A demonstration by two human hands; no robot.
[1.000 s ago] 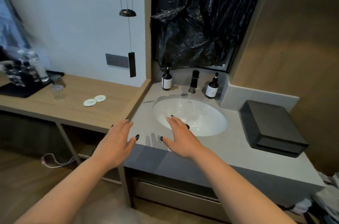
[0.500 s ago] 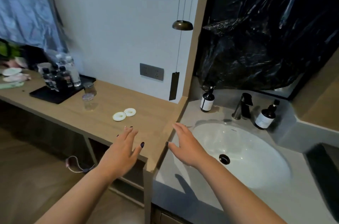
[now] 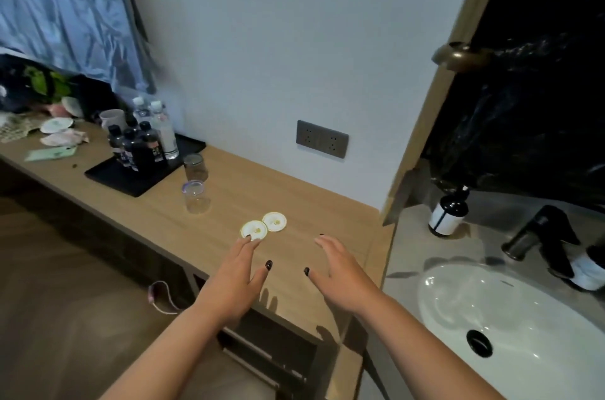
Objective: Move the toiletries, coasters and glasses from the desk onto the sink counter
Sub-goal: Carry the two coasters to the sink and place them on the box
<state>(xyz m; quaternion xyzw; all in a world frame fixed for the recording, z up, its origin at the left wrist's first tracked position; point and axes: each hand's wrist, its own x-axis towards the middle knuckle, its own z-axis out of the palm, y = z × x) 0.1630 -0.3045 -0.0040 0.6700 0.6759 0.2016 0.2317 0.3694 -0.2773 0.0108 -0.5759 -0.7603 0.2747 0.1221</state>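
While both hands hover, fingers straight and apart, holding nothing:
Left hand [image 3: 234,281]: fingertips at nearer round white coaster [image 3: 253,230].
Right hand [image 3: 340,272]: over bare light wooden desk [image 3: 314,203], near its edge by the grey sink counter [image 3: 406,255].
Coasters: two flat discs, touching.

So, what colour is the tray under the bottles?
Black tray, seen in the head view.

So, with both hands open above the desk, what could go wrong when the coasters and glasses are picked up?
The two coasters lie flat and touching; the left hand may slide them instead of lifting. The two glasses stand close together, so gripping one might knock the other. The right hand holds nothing.
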